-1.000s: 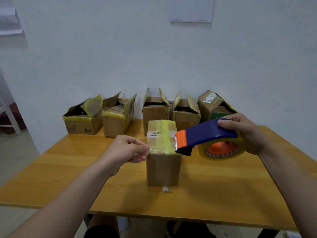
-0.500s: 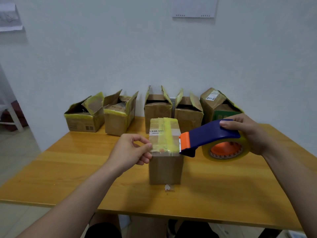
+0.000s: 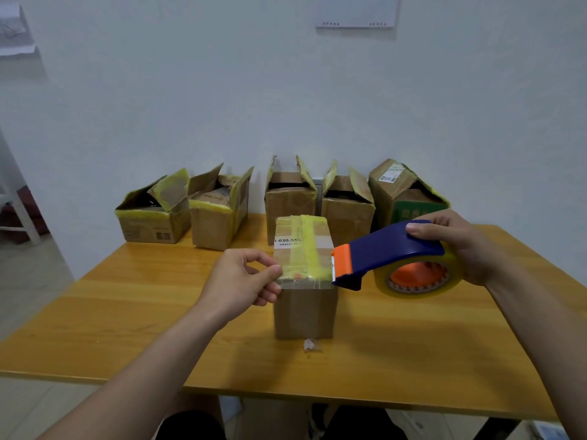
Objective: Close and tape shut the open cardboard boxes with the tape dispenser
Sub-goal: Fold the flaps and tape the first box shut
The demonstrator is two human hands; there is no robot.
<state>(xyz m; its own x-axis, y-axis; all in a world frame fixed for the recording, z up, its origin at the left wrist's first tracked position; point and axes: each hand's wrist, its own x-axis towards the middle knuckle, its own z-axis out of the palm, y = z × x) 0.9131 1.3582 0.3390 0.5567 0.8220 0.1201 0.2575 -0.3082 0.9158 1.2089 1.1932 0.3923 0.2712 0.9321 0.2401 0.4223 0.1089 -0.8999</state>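
In the head view, the left hand (image 3: 244, 281) is pinching the free end of a clear strip of tape (image 3: 305, 282) between thumb and forefinger, with the other fingers curling underneath. From that pinch the strip is stretching across to the toothed orange head of the blue plastic tape dispenser (image 3: 390, 249). The right hand (image 3: 460, 246) is gripping the dispenser, its fingers wrapping over the blue top and its palm cupping the yellowish tape roll (image 3: 416, 277) with the orange core.

Between the two grips, the small closed brown cardboard box (image 3: 305, 309) is standing upright on the orange-brown wooden table (image 3: 158, 312). Yellow tape and a white label are covering its top, and the stretched strip is running along its near top edge. Whether the strip is stuck down there cannot be told.

Nearer the person than both hands, a small crumpled scrap of tape (image 3: 309, 344) is lying just beside the box's foot. Beyond both grips, five open brown cardboard boxes (image 3: 290, 208) are sitting in a row against the white wall, flaps standing up.
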